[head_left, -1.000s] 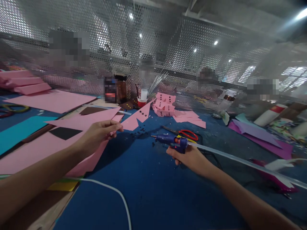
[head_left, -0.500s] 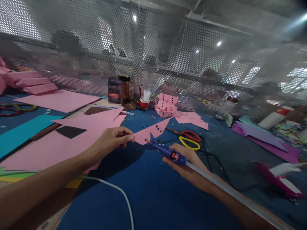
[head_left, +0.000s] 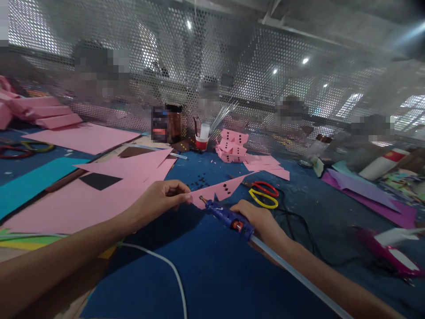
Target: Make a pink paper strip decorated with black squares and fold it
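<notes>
My left hand (head_left: 172, 195) pinches the near end of a pink paper piece (head_left: 217, 191) that carries a few small black squares and has a notch in its lower edge. The blue hot glue gun (head_left: 226, 216) is gripped in my right hand (head_left: 260, 221), its nozzle at the paper close to my left fingertips. A long clear glue stick (head_left: 292, 270) runs out of the gun's back end. Just behind the held paper, small black paper squares (head_left: 199, 180) lie scattered on the blue table. Scissors (head_left: 264, 195) with red and yellow handles rest right of the paper.
Pink sheets (head_left: 66, 204) cover the left side, with a black paper piece (head_left: 101, 180) on top. Folded pink pieces (head_left: 232, 146) stand at the back by a red-and-white cup (head_left: 201, 142). A white cord (head_left: 166, 261) and a black cable (head_left: 305, 230) cross the table.
The pink paper and my left hand have shifted slightly right and down, and the paper is tilted more edge-on. The glue gun now points more steeply, its nozzle still at the paper.
</notes>
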Tool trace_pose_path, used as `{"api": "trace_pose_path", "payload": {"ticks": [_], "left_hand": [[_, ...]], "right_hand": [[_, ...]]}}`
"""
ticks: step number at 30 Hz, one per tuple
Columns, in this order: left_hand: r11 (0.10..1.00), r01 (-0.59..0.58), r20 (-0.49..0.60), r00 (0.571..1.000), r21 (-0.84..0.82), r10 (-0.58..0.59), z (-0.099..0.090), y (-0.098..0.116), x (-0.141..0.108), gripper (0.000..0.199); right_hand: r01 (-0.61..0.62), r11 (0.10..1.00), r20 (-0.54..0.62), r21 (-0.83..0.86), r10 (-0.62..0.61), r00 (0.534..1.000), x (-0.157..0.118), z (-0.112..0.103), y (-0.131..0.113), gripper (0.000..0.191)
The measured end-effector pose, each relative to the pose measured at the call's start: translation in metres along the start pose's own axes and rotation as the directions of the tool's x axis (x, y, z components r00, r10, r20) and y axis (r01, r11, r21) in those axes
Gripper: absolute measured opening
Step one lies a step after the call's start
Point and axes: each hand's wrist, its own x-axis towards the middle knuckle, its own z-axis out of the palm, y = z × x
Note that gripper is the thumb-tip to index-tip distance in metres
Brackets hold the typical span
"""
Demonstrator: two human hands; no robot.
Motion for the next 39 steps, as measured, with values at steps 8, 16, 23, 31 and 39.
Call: {"api": "trace_pose_path", "payload": {"ticks": [8,16,23,31,39], "left_hand": [[0.999,-0.027,0.023,0.999,0.017,0.027,0.0009,-0.0011,-0.0018,0.026],[0.999,-0.035,0.028,0.999,-0.002,0.035,0.0022,0.0009,-0.0018,0.03],[0.999,-0.032,0.023,0.999,-0.007,0.032,0.0023,-0.0007,-0.0023,0.027],[0.999,-0.04,0.035,0.999,0.0,0.04,0.0021,0.0002,-0.0024,0.029],[1.0,-0.029,0.018,0.999,0.006,0.029,0.0028,0.0036,-0.0033,0.028]], "right_hand": [[-0.008,0.999,0.031,-0.044,0.009,0.999,0.0002,-0.0047,-0.005,0.038],[-0.046,0.995,0.024,-0.085,0.048,0.999,0.0003,-0.0035,-0.0067,0.033],[-0.042,0.996,0.033,-0.076,0.044,0.998,-0.0004,-0.0036,-0.0057,0.031],[-0.057,0.994,0.019,-0.091,0.059,0.998,0.0011,-0.0021,-0.0056,0.024],[-0.065,0.994,0.035,-0.091,0.068,0.997,0.0006,-0.0034,-0.0057,0.025]]}}
